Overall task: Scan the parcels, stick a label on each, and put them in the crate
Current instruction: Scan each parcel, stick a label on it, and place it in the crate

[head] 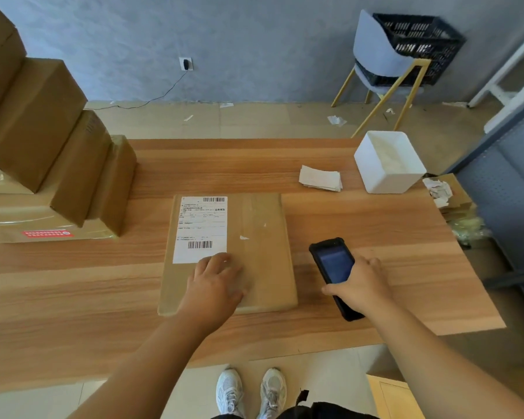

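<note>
A flat brown parcel (254, 225) lies in the middle of the wooden table (73, 285), with a white shipping label (201, 228) stuck on its left half. My left hand (215, 282) rests flat on the parcel's near part, fingers spread, just below the label. My right hand (360, 285) grips a black handheld scanner (335, 264) right of the parcel, its screen facing up. A stack of loose white labels (319, 178) lies at the back right. The dark crate (418, 46) sits on a chair (375, 62) beyond the table.
Several brown cardboard parcels (43, 152) are piled at the table's left. A white open box (389, 161) stands at the back right. Crumpled paper backing (439, 192) lies at the right edge. A grey panel (502, 189) stands to the right. My shoes (251, 391) show below the near edge.
</note>
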### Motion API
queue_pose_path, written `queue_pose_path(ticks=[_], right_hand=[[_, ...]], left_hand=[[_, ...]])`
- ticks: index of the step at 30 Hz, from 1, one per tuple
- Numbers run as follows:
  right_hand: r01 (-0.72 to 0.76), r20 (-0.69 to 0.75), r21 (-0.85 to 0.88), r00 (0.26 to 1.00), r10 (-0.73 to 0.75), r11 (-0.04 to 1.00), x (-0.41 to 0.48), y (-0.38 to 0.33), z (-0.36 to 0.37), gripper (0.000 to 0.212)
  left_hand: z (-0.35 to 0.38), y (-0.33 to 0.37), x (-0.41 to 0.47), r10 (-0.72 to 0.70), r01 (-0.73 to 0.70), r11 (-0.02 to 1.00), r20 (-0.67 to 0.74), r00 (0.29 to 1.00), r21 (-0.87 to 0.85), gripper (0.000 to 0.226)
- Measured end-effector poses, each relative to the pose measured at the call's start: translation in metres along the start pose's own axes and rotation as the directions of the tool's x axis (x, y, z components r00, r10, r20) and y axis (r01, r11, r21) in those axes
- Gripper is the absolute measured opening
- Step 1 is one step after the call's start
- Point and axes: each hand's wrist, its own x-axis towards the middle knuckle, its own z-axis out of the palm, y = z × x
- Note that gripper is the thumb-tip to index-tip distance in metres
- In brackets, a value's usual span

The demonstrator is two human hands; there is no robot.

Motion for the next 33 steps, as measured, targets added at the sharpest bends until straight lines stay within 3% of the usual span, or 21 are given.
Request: queue_pose_path(ticks=[5, 15, 19, 23, 27, 30, 33], right_hand=[[-0.092, 0.117, 0.001, 0.989, 0.092, 0.996, 0.009, 0.022, 0.027, 0.080], [-0.142, 0.193, -0.008, 0.971, 0.141, 0.990, 0.015, 0.022, 0.043, 0.111], [-0.142, 0.130, 0.022, 0.982, 0.138, 0.990, 0.024, 0.020, 0.029, 0.088], [-0.020, 0.104, 0.158, 0.995, 0.004, 0.987, 0.044, 0.016, 0.005, 0.058], [0.075, 0.212, 0.320, 0.966, -0.148, 0.944, 0.073, 0.009, -0.020, 0.066], [0.145, 0.211, 0.351, 0.950, -0.229, 0.925, 0.104, 0.001, -0.032, 0.055], [0.139, 0.176, 0.384, 0.960, -0.220, 0.913, 0.145, -0.008, -0.040, 0.046]], left_hand=[[0.001, -0.003, 0.000, -0.008, 0.009, 0.998, -0.021, 1.000, 0.062, 0.049], [-0.006, -0.002, 0.007, -0.008, -0.001, 0.993, 0.080, 0.997, 0.116, 0.052], [-0.015, 0.001, 0.019, 0.020, -0.033, 0.994, 0.123, 0.992, 0.101, 0.045], [-0.027, 0.005, 0.044, 0.048, -0.056, 0.998, 0.163, 0.985, 0.044, 0.041], [-0.039, 0.015, 0.079, 0.040, -0.031, 0.997, 0.128, 0.991, -0.071, 0.037], [-0.041, 0.025, 0.111, 0.031, -0.027, 0.999, 0.114, 0.993, -0.038, 0.042], [-0.038, 0.040, 0.144, 0.018, -0.017, 1.000, 0.085, 0.996, -0.013, 0.047]])
